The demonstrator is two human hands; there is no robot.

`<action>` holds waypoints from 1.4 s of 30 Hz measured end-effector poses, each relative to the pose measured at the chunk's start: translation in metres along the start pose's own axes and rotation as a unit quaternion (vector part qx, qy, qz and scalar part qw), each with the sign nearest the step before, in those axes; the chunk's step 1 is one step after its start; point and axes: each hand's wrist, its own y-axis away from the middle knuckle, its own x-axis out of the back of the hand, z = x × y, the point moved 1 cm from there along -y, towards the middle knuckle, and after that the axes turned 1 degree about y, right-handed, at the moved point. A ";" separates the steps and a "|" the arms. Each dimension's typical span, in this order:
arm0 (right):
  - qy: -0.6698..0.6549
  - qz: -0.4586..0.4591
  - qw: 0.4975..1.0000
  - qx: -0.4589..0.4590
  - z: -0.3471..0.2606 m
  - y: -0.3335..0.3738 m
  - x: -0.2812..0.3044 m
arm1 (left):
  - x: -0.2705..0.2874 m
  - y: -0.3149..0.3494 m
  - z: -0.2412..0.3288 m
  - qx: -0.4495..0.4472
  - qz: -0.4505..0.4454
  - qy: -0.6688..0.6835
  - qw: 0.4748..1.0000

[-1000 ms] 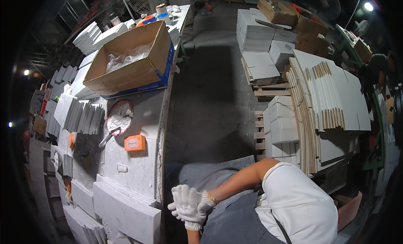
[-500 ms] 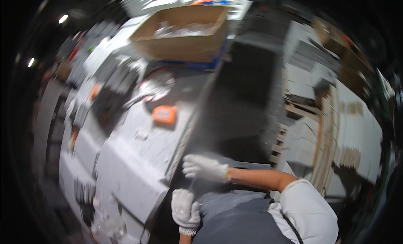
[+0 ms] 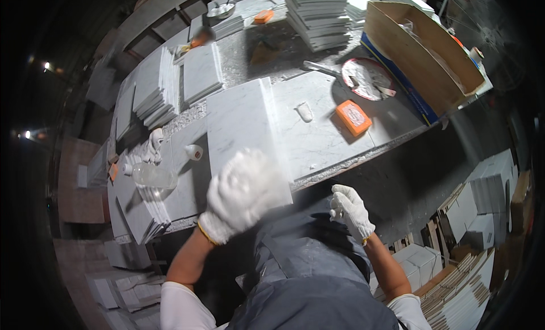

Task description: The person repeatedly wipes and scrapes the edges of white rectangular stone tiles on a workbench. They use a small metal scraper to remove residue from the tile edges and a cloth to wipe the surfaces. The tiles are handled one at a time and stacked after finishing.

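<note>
My left hand (image 3: pixel 241 191), in a white knit glove, is over the near end of a pale grey-veined marble tile (image 3: pixel 241 117). Motion smears its fingers, and whether it touches the tile cannot be told. My right hand (image 3: pixel 350 211), gloved too, hovers off the table's front edge with its fingers loosely bent and apart, nothing visible in it. To the right of the tile, a small white lump (image 3: pixel 305 111) and an orange block (image 3: pixel 353 117) lie on another marble slab (image 3: pixel 289 154). Behind them sits a red-rimmed dish (image 3: pixel 369 74) of white paste with a scraper (image 3: pixel 386 91).
A cardboard box (image 3: pixel 406 63) stands at the back right, beside a tall tile stack (image 3: pixel 318 23). More tile stacks (image 3: pixel 156 86) and a clear bottle (image 3: pixel 153 175) are on the left. Wrapped white packs (image 3: pixel 485 182) stand on the right-hand floor.
My view has swung left, bringing the table in front of me. My hands have gone from close together to apart, the left now above the marble tile.
</note>
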 end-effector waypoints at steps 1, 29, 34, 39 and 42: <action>0.002 -0.007 1.000 -0.001 0.005 -0.003 -0.004 | -0.009 -0.004 -0.017 0.020 -0.005 0.005 1.000; 0.149 0.003 0.985 -0.084 0.018 -0.015 -0.028 | -0.086 -0.104 -0.125 0.055 0.039 0.008 0.998; 0.234 0.007 0.967 -0.095 0.023 -0.027 -0.028 | -0.060 -0.061 -0.079 0.077 0.060 -0.045 0.994; 0.083 -0.018 0.994 -0.064 0.048 -0.039 -0.021 | -0.026 0.012 -0.013 0.073 0.038 0.148 0.986; -0.005 -0.043 0.995 -0.094 0.058 -0.045 -0.018 | -0.004 0.046 0.001 -0.039 -0.031 0.214 0.976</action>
